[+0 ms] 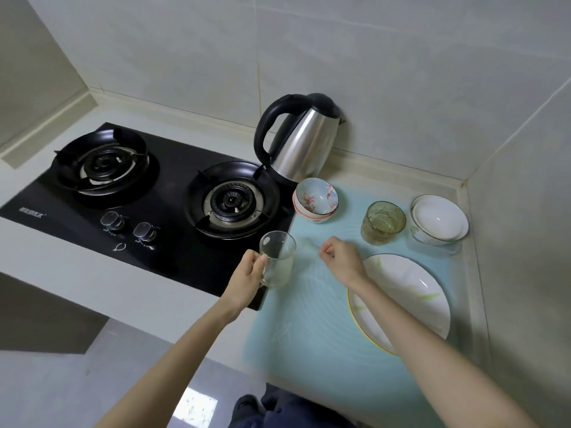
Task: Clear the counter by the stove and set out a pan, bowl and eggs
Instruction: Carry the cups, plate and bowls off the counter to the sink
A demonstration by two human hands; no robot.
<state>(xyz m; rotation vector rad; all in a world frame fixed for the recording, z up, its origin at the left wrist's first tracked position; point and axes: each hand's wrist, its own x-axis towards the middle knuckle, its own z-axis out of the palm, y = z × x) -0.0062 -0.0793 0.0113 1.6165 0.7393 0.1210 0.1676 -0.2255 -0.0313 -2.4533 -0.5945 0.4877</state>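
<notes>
in the head view the left hand is gripping a clear glass mug by its handle, holding it upright over the seam where the black stove is meeting the pale blue mat on the table; the mug is looking empty. the right hand is hovering just beside the mug, loosely curled with fingertips pinched together; whether it is holding anything cannot be told. the things waiting to be cleared are all lying ahead and to the right of the hands, so the right hand is sitting nearer to them: the green glass tumbler is standing upright just beyond it, the large plate is lying flat partly under the right forearm, the stacked flowered bowls are sitting ahead by the right burner, and the stacked white bowls are in the far right corner. every bowl and glass is appearing empty. the steel kettle is standing against the wall behind the bowls. no pan and no eggs are showing anywhere, so the clearing seems to be in its early part, with the tumbler the likeliest next pick for the free hand.
</notes>
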